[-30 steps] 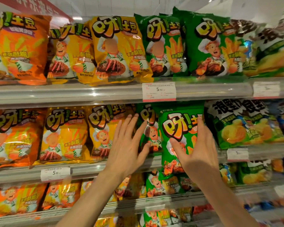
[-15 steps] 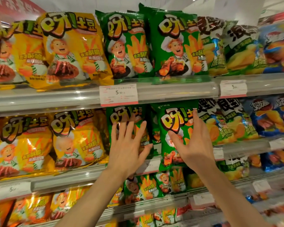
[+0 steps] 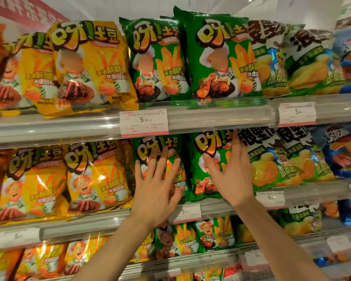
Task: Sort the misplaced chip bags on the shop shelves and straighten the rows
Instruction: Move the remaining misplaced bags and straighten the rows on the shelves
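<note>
Fingers of both hands are spread and nearly straight, holding nothing. The left hand lies flat on the front of the left green chip bag on the middle shelf, fingertips up near the printed logo. The right hand is pressed along the right side of the neighbouring right green chip bag, thumb splayed across its face and fingertips reaching the seam where it meets the white-and-green corn chip bag; whether any finger curls behind that edge cannot be told.

Both green bags stand upright, touching, directly under the price tag clipped to the upper shelf rail. To their left run yellow chip bags of the same brand, and on the shelf above the same order repeats: yellow, then the upper green bags, then the corn chip sort.

The step in hand looks like straightening: the green pair is being pushed back and squared into its row, not picked out. Colours on this shelf already seem grouped, so no misplaced bag shows here. The next move likely calls for light, even pressure with flat palms, since these air-filled bags slide and tip easily, and for keeping the right bag from leaning over its corn chip neighbour.
</note>
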A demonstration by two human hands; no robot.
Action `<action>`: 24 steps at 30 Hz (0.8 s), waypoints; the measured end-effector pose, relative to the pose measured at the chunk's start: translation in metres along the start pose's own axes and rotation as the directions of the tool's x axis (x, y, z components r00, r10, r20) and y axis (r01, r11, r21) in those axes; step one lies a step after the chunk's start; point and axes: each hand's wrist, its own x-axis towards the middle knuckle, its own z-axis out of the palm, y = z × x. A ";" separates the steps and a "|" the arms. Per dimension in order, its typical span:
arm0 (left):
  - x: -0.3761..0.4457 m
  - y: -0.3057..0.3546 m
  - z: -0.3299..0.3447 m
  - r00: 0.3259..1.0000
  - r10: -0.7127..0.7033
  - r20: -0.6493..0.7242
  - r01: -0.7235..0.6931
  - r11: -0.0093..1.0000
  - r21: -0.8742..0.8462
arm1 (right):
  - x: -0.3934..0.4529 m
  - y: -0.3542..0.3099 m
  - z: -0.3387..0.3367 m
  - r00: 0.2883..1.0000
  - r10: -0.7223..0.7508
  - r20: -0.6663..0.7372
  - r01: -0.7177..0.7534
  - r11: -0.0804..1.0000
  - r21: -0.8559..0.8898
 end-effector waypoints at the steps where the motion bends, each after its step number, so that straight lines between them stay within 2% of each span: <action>1: 0.000 -0.001 0.000 1.000 0.004 -0.003 -0.004 1.000 0.005 | 0.001 0.001 0.004 1.000 -0.004 -0.016 0.004 1.000 -0.003; 7: -0.001 -0.006 0.002 1.000 0.018 -0.004 -0.018 0.999 0.026 | 0.004 0.004 0.019 0.999 -0.018 -0.030 0.016 0.998 -0.068; 11: -0.001 -0.005 0.002 1.000 0.010 -0.007 -0.010 0.998 0.063 | -0.004 0.002 0.013 0.989 -0.139 -0.050 0.124 0.966 -0.225; 14: -0.001 -0.002 0.003 1.000 0.001 -0.005 -0.001 0.997 0.079 | -0.013 -0.002 0.013 0.977 -0.210 0.020 0.206 0.932 -0.298; 24: 0.004 0.002 0.004 0.995 -0.082 -0.054 0.084 0.996 0.020 | -0.015 -0.002 0.019 0.980 -0.163 0.115 0.195 0.901 -0.387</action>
